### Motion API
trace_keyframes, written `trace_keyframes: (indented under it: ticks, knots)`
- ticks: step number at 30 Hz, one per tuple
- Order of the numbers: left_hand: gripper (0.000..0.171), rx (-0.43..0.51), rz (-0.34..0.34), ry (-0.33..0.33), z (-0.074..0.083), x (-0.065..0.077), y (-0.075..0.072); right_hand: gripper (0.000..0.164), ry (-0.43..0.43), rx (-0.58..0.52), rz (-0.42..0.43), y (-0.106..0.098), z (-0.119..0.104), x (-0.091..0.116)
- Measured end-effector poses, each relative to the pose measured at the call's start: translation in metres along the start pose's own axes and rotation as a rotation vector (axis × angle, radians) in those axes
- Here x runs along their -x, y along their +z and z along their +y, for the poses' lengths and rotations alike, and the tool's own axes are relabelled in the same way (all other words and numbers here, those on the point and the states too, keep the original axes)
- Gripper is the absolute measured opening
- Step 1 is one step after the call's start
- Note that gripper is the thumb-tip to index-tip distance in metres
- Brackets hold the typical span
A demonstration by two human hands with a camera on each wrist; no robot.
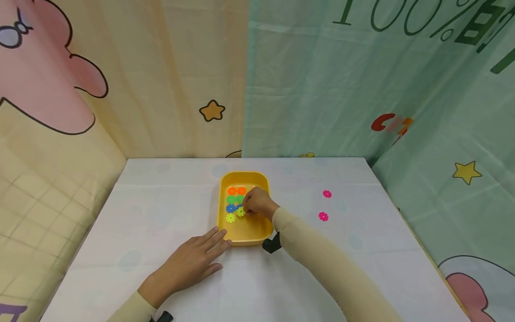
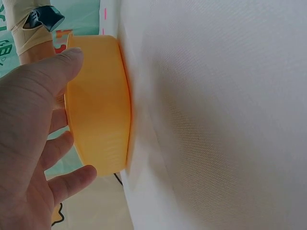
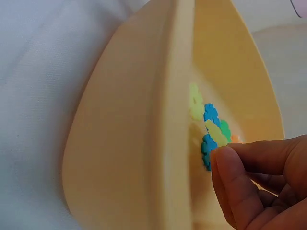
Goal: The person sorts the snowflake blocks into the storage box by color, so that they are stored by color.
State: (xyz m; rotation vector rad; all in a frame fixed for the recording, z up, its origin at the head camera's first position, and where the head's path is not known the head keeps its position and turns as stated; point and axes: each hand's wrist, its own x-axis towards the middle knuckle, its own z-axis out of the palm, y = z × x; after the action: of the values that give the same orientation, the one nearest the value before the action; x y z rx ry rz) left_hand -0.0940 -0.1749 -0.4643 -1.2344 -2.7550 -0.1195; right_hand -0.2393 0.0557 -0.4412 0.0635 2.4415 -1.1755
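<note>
My right hand (image 1: 259, 202) reaches over the yellow tray (image 1: 251, 237) and pinches a yellow notched plastic disc (image 3: 217, 133) between thumb and fingertips. Inside the tray, orange discs (image 1: 232, 191), green discs (image 1: 231, 199) and blue discs (image 1: 231, 208) lie in pairs, the right-hand ones partly behind my fingers. Another yellow disc (image 1: 230, 218) lies at the lower left of this group. With fingers spread, my left hand (image 1: 193, 261) is at the tray's near left corner. In the left wrist view, its thumb and fingertips are right at the rim.
Two pink discs, one farther back (image 1: 327, 194) and one nearer (image 1: 323, 216), lie right of the tray on the white-covered table (image 1: 161, 201). Printed curtains (image 1: 301, 89) hang behind the table and along its sides.
</note>
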Motion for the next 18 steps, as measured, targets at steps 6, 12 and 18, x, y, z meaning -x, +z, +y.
trace_keyframes:
  ticks: [6, 12, 18]
  knots:
    - [0.062, 0.006, -0.012, 0.0, -0.002, 0.0, -0.002, 0.006, -0.02, 0.062, 0.025, 0.009, 0.002, 0.001]
    - [0.062, -0.004, 0.017, 0.017, -0.003, 0.0, -0.002, 0.013, -0.025, 0.137, 0.043, 0.011, 0.002, 0.0]
    - [0.061, -0.008, 0.05, 0.025, -0.004, 0.001, 0.0, 0.017, 0.019, 0.16, 0.041, 0.012, 0.001, -0.002]
